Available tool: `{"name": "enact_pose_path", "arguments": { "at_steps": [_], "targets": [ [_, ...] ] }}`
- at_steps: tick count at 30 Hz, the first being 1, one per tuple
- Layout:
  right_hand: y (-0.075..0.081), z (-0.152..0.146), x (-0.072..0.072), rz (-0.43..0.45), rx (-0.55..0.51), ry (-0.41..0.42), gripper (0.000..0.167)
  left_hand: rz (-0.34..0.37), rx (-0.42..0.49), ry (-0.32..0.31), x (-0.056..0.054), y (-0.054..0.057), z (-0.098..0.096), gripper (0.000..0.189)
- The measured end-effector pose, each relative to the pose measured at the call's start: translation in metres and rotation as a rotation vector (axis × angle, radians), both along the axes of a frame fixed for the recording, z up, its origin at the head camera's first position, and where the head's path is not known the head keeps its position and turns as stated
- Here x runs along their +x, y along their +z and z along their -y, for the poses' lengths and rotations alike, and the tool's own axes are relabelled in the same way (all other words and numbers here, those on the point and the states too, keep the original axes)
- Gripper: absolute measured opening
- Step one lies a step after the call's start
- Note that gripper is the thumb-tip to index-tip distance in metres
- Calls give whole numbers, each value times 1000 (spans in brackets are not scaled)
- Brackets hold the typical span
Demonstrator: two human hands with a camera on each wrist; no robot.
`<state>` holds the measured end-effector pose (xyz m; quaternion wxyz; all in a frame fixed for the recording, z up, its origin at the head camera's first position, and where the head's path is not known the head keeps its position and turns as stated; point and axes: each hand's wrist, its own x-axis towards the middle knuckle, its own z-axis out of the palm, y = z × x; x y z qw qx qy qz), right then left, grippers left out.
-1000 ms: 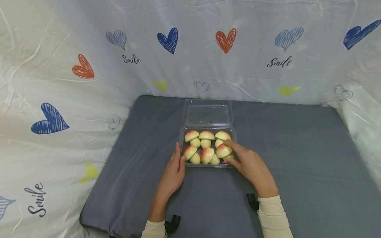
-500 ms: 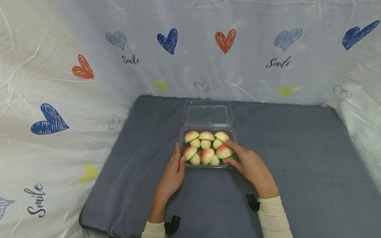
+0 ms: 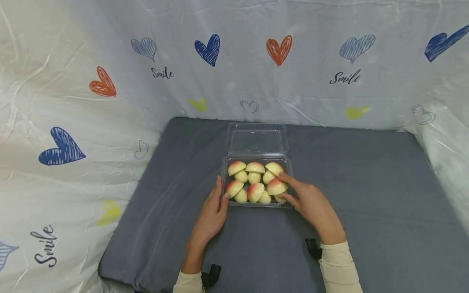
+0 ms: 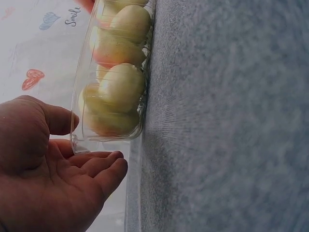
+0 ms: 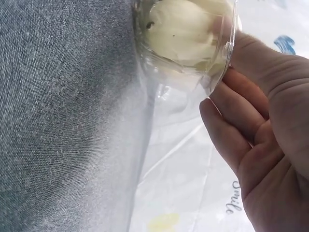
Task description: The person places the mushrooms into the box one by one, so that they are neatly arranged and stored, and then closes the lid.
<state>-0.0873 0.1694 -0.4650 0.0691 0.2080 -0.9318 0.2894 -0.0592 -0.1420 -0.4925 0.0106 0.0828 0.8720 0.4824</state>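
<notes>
A clear plastic clamshell container (image 3: 260,204) lies with its lid folded back, holding several mushroom-shaped pieces with red-and-yellow caps and pale round stems. My left hand (image 3: 209,215) grips its left side, thumb over the rim and the other fingers along the outside. In the left wrist view, the thumb (image 4: 60,121) meets the rim. At the front right corner, my right hand (image 3: 313,207) holds a mushroom-shaped piece (image 3: 276,186) between thumb and index finger. Its other fingers (image 5: 217,121) lie outside the container wall in the right wrist view.
The transparent lid (image 3: 257,138) lies flat behind the container, near the table's far edge. A grey cloth (image 3: 373,195) covers the table. White sheeting (image 3: 234,53) printed with hearts hangs behind it and on the left.
My right thumb and index finger have shifted slightly to the right along the front right piece. The left hand and the container look almost still.
</notes>
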Motion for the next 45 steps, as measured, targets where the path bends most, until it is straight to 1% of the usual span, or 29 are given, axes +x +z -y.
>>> {"name": "enact_pose_path", "arguments": {
  "at_steps": [4, 8, 11, 13, 16, 20, 22, 25, 26, 28, 32, 34, 36, 39, 43, 45],
  "targets": [
    [1, 1, -1, -17, 14, 0, 61, 10, -5, -6, -1, 1, 2, 67],
    [2, -1, -3, 8, 13, 13, 62, 24, -30, -28, -6, 6, 9, 68],
    [5, -3, -5, 43, -13, 35, 64, 28, -55, -33, -12, 15, 19, 70],
    [8, -6, -7, 72, -37, 43, 65, 20, -75, -21, -18, 23, 27, 70],
    [13, -9, -11, 120, -72, 12, 61, -14, -106, -3, -27, 36, 40, 72],
    [20, -15, -20, 157, -139, -82, 57, -60, -165, 17, -44, 49, 55, 73],
    [23, -19, -27, 162, -199, -119, 56, -71, -165, 18, -55, 54, 61, 73],
    [28, -24, -39, 167, -290, -138, 54, -59, -108, 4, -73, 61, 65, 70],
    [30, -26, -43, 172, -315, -138, 54, -44, -86, -2, -80, 62, 65, 70],
    [33, -29, -52, 191, -352, -139, 53, 11, -28, -25, -91, 65, 65, 68],
    [37, -32, -70, 293, -428, -145, 54, 147, 69, -75, -113, 63, 60, 66],
    [36, -33, -79, 366, -467, -158, 56, 227, 141, -82, -124, 60, 55, 66],
    [35, -34, -87, 442, -505, -162, 59, 285, 191, -68, -136, 56, 52, 67],
    [33, -35, -99, 547, -543, -160, 67, 374, 310, -32, -156, 49, 48, 70],
    [26, -32, -116, 660, -593, -125, 77, 459, 404, -10, -178, 41, 47, 72],
    [20, -30, -123, 706, -620, -112, 79, 502, 427, -16, -186, 39, 47, 72]
  ]
}}
